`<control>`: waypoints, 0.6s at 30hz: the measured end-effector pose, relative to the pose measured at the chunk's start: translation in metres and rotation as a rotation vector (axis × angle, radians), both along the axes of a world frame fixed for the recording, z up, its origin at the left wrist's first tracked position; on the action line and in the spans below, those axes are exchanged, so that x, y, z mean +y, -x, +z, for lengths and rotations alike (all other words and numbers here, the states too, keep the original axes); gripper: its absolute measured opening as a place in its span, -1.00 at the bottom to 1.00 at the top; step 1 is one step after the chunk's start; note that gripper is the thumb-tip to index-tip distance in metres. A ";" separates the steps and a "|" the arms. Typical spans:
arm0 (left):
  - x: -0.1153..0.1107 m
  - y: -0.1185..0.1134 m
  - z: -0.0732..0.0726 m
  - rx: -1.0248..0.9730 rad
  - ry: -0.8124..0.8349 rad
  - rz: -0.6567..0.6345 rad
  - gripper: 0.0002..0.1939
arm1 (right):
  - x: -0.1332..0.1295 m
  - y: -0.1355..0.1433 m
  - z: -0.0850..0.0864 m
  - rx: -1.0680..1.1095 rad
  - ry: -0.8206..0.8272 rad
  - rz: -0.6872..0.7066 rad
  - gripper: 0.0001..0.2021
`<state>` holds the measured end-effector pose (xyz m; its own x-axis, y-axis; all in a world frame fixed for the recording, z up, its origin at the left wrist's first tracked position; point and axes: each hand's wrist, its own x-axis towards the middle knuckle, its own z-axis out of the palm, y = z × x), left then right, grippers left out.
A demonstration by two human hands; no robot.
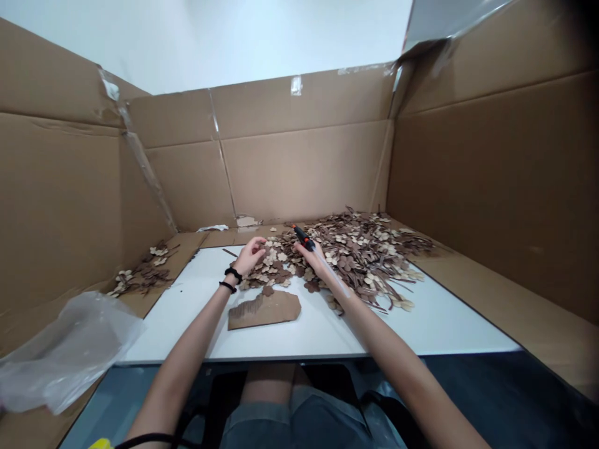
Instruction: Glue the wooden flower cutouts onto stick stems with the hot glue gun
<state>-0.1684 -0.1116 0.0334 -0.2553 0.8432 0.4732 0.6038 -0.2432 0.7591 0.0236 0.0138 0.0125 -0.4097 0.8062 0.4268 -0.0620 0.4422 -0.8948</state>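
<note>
My right hand [314, 257] is closed around a black hot glue gun [304, 238] with red-orange parts, its tip pointing away and a little left. A long translucent glue stick [334, 277] trails from its back along my forearm. My left hand [251, 254], with two black bands at the wrist, hovers at the left edge of the pile with fingers curved and apart; nothing shows between them. Under and between the hands lie brown and cream flower-shaped pieces [276, 265]. Nearer to me is a flat piece of cardboard [266, 312] with rows of dark marks, a brown flower at its top edge.
A large heap of flowers and thin strips [360, 243] spreads over the right rear of the white board [187, 318]. Cardboard walls [304, 168] enclose the back and sides. At left are a smaller pile of pieces [148, 273] and a clear plastic bag [75, 343].
</note>
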 end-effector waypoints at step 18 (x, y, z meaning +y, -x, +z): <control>-0.139 0.205 0.061 0.282 0.593 0.304 -0.85 | 0.000 0.001 -0.002 -0.109 -0.053 0.005 -0.58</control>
